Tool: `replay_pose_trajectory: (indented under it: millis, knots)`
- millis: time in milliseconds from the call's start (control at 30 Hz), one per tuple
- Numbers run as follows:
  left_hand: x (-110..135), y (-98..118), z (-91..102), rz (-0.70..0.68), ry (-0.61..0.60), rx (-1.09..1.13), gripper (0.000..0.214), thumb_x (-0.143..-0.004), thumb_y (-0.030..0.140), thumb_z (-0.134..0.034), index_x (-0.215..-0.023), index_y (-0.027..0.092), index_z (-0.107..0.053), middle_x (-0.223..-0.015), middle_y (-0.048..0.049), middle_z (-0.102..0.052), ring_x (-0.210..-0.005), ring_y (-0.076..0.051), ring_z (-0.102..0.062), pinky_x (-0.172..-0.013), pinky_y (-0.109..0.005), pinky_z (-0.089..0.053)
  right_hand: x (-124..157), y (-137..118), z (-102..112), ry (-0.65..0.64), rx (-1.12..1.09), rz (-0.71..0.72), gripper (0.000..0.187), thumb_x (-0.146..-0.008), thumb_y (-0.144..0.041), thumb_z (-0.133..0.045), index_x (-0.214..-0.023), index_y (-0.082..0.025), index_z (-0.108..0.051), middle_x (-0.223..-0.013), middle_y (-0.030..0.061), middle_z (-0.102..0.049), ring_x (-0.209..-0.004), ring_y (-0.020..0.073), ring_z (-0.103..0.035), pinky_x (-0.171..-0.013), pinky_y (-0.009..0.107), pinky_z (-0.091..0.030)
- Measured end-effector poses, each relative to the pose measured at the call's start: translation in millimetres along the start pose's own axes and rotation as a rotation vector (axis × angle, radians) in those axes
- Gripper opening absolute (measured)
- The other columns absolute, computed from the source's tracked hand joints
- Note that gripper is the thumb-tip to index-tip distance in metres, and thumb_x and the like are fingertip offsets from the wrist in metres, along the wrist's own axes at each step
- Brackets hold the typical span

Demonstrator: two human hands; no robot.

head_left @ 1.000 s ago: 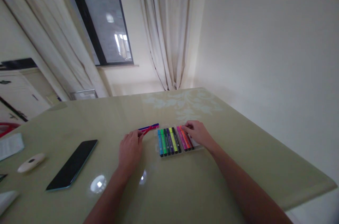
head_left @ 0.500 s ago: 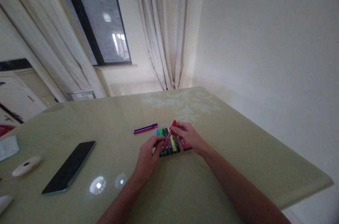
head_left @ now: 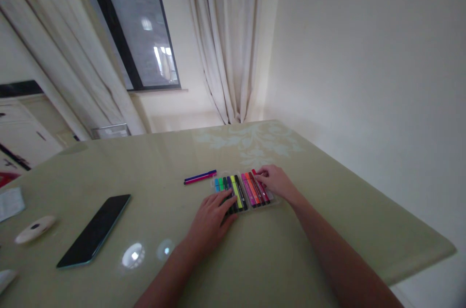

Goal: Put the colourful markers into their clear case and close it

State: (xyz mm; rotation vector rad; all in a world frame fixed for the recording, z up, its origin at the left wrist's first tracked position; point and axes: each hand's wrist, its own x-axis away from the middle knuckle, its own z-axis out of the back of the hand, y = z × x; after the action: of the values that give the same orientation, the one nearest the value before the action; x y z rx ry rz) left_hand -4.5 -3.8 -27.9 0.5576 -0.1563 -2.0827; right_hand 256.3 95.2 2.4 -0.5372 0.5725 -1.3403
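A clear flat case of several coloured markers (head_left: 242, 191) lies on the pale green table (head_left: 255, 259). My left hand (head_left: 211, 220) rests flat on the near left end of the case, fingers stretched over the blue and green markers. At the case's right end my right hand (head_left: 274, 182) has its fingertips pressed on a red marker (head_left: 260, 187) lying in the row. Two loose markers, one purple and one pink (head_left: 200, 177), lie side by side on the table just left of the case.
A dark phone (head_left: 93, 230) lies face up at the left. Beyond it sit a white oval object (head_left: 35, 228) and some paper (head_left: 10, 202) near the left edge. The table's right edge runs close to a bare wall. Curtains and a window stand behind.
My left hand picked a red marker from the loose ones and passed it toward the case. That red marker now lies in the row under my right fingers, and my left hand is flat on the case.
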Motion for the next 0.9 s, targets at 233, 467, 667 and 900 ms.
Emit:
replay_pose_trajectory:
  millis: [233,467,667,900]
  knots:
    - [0,1,0.4,0.009,-0.009,-0.007,0.043,-0.097,0.035,-0.058,-0.14,0.03,-0.058,-0.149,-0.0063,-0.056,-0.135,-0.027,-0.053,-0.113,-0.05,-0.043,0,2,-8,0.033,0.238,-0.06,0.018,-0.089,-0.033,-0.07,-0.078,-0.019,-0.071,-0.081,0.0068,-0.073,-0.074,0.0182,-0.065,-0.063,0.026,-0.04]
    - [-4,-5,7.8,0.046,0.005,0.11,0.04,-0.102,0.042,-0.047,-0.138,0.028,-0.059,-0.145,-0.0061,-0.06,-0.133,-0.024,-0.055,-0.113,-0.046,-0.043,9,-9,-2,-0.016,0.442,-0.172,0.034,-0.094,-0.053,-0.06,-0.093,-0.02,-0.069,-0.093,0.0128,-0.073,-0.083,0.0247,-0.067,-0.063,0.029,-0.039]
    - [-2,-56,11.8,0.313,0.216,-0.118,0.046,-0.103,0.033,-0.037,-0.144,0.018,-0.053,-0.15,-0.0135,-0.054,-0.14,-0.029,-0.047,-0.117,-0.052,-0.036,13,-14,-2,0.0,0.517,-0.204,0.045,-0.096,-0.06,-0.053,-0.098,-0.019,-0.07,-0.097,0.0173,-0.073,-0.09,0.03,-0.07,-0.067,0.032,-0.043]
    - [2,-70,17.1,0.471,0.158,-0.283,0.04,-0.101,0.033,-0.042,-0.132,0.02,-0.062,-0.13,-0.0122,-0.065,-0.119,-0.029,-0.059,-0.104,-0.047,-0.044,4,-1,-8,0.008,0.412,-0.174,0.046,-0.094,-0.061,-0.056,-0.092,-0.018,-0.072,-0.094,0.014,-0.075,-0.086,0.0255,-0.07,-0.066,0.029,-0.042]
